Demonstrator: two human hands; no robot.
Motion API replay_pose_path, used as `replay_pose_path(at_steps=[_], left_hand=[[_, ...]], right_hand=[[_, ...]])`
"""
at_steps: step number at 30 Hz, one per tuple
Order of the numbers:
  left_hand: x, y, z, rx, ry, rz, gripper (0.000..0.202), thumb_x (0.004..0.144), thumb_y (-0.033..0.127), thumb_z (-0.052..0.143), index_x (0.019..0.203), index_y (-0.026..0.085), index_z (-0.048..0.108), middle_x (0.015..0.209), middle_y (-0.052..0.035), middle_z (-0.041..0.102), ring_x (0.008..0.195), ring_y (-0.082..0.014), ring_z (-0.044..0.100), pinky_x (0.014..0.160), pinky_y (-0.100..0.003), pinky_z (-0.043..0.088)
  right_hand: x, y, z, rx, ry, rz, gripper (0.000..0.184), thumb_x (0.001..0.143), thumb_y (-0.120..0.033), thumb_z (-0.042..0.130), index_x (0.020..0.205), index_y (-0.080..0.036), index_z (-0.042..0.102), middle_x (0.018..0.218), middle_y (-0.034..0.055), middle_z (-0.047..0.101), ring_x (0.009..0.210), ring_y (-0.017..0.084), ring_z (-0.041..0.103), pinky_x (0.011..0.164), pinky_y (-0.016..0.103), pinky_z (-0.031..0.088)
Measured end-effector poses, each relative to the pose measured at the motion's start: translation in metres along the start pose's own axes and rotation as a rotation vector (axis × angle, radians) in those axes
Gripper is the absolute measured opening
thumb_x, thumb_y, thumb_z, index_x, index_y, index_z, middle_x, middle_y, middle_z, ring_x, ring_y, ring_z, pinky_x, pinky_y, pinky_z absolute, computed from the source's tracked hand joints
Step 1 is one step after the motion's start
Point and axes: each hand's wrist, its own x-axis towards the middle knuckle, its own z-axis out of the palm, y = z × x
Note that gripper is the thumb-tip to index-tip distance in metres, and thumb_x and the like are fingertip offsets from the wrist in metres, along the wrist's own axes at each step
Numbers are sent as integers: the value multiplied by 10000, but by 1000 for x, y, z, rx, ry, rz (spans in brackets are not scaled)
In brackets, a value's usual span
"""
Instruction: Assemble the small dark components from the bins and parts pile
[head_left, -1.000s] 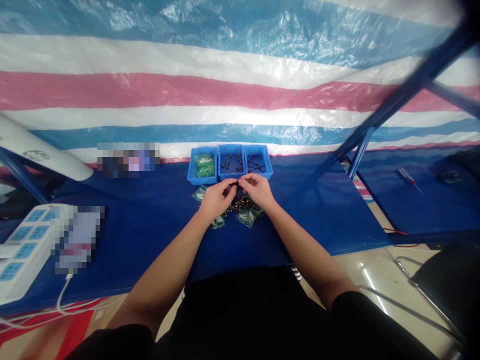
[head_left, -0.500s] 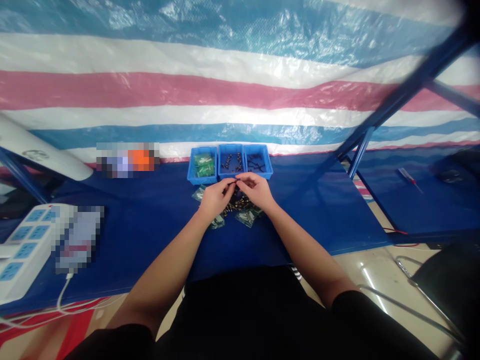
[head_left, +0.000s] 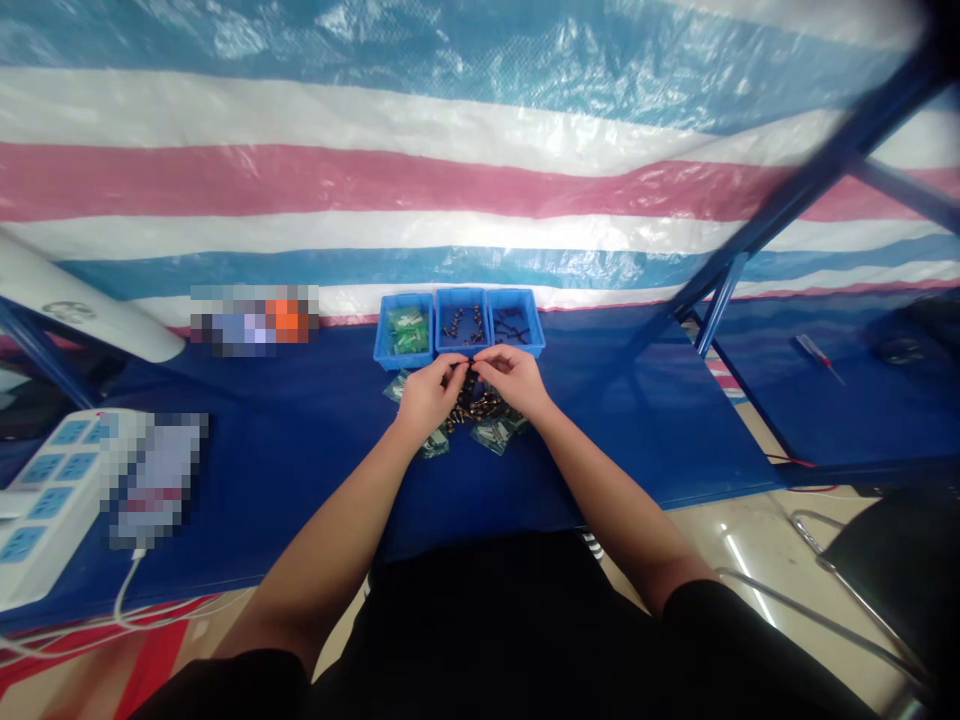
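Head view: we see a small dark part [head_left: 471, 368] pinched between the fingertips of the left hand [head_left: 429, 397] and right hand [head_left: 514, 380], equally near both; we cannot tell its long axis. A heap of brass-tipped dark connectors [head_left: 480, 406] lies just below, with blue plastic bins [head_left: 459, 292] beyond.

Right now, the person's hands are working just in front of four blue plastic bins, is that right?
Not four: the head view shows three blue plastic bins. The left hand and right hand are working just in front of them.
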Motion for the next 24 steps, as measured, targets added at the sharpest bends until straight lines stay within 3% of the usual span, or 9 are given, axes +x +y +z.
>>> replay_pose_path(at_steps=[5,19,24], left_hand=[[0,0,0,-8,-18,-1,277,966,395,498,1080,205,663,686,15,639,588,-110,581,591,-220,428],[0,0,1,-15,-24,5,259,947,376,528,1064,207,685,649,27,592,580,-105,549,605,-216,423],[1,2,-2,-4,-50,-2,281,968,401,491,1024,203,683,745,4,672,625,-116,589,628,-223,426]], right_hand=[[0,2,0,-61,5,-45,217,790,-366,671,938,-207,678,917,36,722,818,155,679,799,321,562],[-1,0,-2,-137,17,-46,217,811,-368,651,940,-200,694,897,37,728,785,152,674,768,315,558],[0,5,-2,-101,18,-82,218,803,-363,673,942,-198,701,897,45,730,784,162,678,760,319,560]])
